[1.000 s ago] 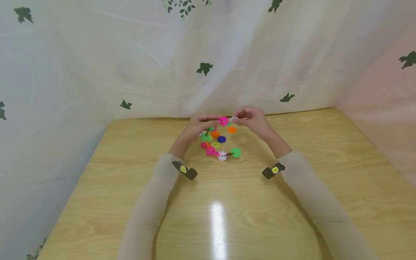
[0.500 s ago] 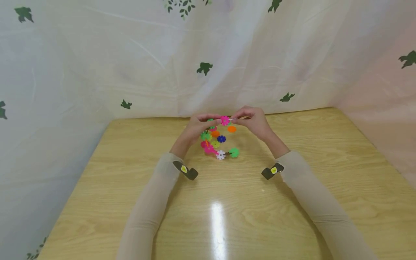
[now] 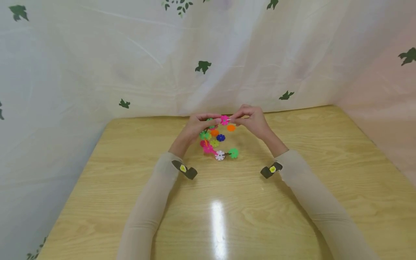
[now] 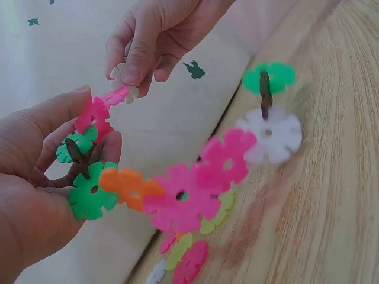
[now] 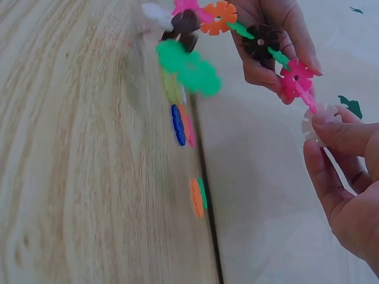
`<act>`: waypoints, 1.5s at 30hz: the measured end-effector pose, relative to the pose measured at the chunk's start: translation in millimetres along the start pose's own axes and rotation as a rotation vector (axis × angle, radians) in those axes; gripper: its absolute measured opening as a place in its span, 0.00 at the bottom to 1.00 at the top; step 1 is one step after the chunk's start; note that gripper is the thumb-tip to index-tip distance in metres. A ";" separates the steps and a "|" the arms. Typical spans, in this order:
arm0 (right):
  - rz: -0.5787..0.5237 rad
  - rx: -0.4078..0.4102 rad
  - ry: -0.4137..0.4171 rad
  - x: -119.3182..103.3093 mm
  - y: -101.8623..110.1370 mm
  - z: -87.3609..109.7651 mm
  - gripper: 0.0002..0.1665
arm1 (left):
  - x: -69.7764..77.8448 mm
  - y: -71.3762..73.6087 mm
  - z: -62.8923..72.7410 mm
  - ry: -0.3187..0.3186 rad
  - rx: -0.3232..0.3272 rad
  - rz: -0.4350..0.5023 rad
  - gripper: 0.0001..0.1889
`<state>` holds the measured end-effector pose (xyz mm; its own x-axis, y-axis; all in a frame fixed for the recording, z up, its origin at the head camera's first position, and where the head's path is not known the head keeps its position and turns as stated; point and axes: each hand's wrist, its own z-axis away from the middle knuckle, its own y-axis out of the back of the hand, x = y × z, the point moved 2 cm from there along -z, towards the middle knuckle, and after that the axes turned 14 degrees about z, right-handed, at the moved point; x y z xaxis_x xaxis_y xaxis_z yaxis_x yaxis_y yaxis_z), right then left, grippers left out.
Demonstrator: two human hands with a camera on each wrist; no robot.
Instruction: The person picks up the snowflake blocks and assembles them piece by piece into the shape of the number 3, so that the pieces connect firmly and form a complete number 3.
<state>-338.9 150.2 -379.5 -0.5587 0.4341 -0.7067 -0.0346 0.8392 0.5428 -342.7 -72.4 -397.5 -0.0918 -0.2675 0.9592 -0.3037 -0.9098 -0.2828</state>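
A chain of interlocking plastic snowflake discs hangs from my left hand (image 3: 195,127), in green, brown, orange, pink and white. My left thumb and fingers pinch it near a pink disc (image 5: 296,78) at its upper end. Opposite, my right hand (image 3: 255,121) pinches a white disc (image 5: 320,125) between thumb and fingers. An edge-on pink disc (image 4: 116,96) lies between the two, touching the white one. Lower down, the chain passes an orange disc (image 4: 131,189) and pink ones to a white disc (image 4: 272,136), then brown, then a green disc (image 4: 269,78) at its free end.
Loose discs lie on the wooden table (image 3: 240,202) below the hands, among them a blue disc (image 3: 221,137), an orange disc (image 3: 231,128) and a yellow disc (image 3: 214,143). A pale curtain (image 3: 146,72) hangs just behind the table's far edge.
The white disc in my right hand has turned from face-on to nearly edge-on against the pink end. My right hand has shifted slightly left, and the chain's lower end has swung slightly left.
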 end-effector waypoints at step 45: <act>0.162 -0.374 -0.266 43.2 5.3 -11.6 0.20 | 3.6 3.4 4.0 0.012 0.008 -0.084 0.07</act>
<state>-372.8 169.6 -401.9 -0.3517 0.6588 -0.6650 -0.2872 0.6002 0.7465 -340.2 -77.7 -394.9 -0.0776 -0.1860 0.9795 -0.3037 -0.9313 -0.2009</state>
